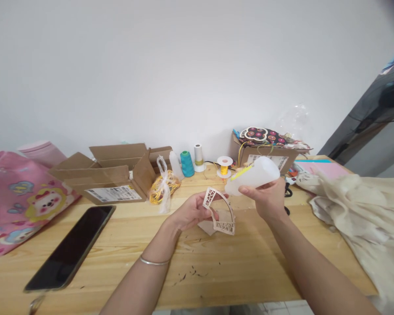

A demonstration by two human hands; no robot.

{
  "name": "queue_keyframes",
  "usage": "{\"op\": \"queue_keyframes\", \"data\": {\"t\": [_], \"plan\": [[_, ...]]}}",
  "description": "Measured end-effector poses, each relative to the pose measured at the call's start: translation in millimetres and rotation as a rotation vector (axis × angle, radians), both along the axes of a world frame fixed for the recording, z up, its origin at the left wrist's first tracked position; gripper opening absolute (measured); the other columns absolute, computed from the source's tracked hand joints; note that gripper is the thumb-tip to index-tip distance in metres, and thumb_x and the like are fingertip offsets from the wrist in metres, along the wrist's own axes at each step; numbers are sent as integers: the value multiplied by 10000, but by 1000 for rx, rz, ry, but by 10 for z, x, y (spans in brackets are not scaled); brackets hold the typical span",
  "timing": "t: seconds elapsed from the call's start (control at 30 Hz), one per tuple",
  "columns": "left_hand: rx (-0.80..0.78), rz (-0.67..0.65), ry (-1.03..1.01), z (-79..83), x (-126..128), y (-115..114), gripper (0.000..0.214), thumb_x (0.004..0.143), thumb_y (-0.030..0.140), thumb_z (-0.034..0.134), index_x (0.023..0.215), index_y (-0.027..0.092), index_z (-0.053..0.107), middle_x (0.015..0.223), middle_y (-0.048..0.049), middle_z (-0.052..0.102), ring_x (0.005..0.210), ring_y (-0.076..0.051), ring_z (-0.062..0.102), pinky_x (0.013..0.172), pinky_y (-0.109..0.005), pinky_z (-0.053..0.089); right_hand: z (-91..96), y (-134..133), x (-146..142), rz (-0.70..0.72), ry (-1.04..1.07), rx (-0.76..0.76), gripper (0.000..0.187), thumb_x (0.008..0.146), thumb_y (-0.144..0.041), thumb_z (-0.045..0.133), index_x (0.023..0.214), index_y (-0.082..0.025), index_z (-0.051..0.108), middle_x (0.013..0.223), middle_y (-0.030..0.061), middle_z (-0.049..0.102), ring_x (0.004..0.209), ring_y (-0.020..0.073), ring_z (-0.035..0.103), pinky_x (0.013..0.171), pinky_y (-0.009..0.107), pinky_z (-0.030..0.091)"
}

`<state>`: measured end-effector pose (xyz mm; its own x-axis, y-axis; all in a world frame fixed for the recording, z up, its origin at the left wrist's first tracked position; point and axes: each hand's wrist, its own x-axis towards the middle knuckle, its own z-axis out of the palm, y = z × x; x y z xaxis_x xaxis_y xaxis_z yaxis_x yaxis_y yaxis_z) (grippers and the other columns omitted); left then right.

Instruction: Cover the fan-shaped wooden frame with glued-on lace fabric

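My left hand [192,212] grips a pale fan-shaped cutout frame [225,227] with a lattice pattern at both ends and an opening in the middle. A flat pale piece [207,226] lies below that hand, partly hidden by the hand and the frame. In my right hand [272,199] is a translucent white plastic bottle [261,172] with a yellow strip along its side. It is tilted, its narrower end pointing down and left towards the frame, apart from it. What is inside the bottle I cannot make out.
On the wooden table [118,245] are a black phone [72,245], a pink bag [22,201], an opened cardboard box [105,179], a teal thread spool [187,164] and an orange thread spool [223,168]. A filled box [289,157] stands behind the bottle, and cream cloth [364,205] covers the right edge.
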<state>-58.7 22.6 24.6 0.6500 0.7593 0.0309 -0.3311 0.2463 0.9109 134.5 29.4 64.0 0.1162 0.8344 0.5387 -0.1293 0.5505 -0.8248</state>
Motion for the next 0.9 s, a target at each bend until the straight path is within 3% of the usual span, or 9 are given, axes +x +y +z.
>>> {"op": "queue_keyframes", "data": {"t": [0.13,0.33,0.53,0.67,0.9], "plan": [[-1,-65,31,20,12,-15,545,575,249,737,1088,178,567,1299,-172,412,629,-96,608,596,-207,466,3,-16,-12,-8,-37,-31,247,489,-286,772,686,-183,664,705,21,683,672,199,624,630,325,531],[-4,-50,49,10,-11,-9,575,572,252,739,1111,170,556,1222,-179,493,622,-103,604,588,-207,457,15,-22,35,6,-84,-18,246,493,-281,771,692,-184,665,696,16,676,655,194,620,617,320,526],[14,-49,33,1,-9,-2,542,573,260,736,1081,167,572,1300,-188,405,613,-95,599,584,-211,461,18,-32,19,59,-48,-22,230,508,-280,763,689,-179,663,687,18,677,640,185,620,607,307,524],[13,-64,33,3,-18,-3,543,581,255,732,1090,171,563,1253,-181,459,626,-100,601,583,-209,465,18,-20,20,53,-41,-40,307,478,-265,776,751,-180,662,732,20,681,685,194,625,627,310,526],[7,-1,30,19,-26,-18,500,568,243,738,1033,149,579,1124,-146,563,631,-106,593,594,-228,475,-6,20,44,66,84,-30,284,480,-343,771,675,-180,644,734,38,684,711,204,626,658,341,523]]}}
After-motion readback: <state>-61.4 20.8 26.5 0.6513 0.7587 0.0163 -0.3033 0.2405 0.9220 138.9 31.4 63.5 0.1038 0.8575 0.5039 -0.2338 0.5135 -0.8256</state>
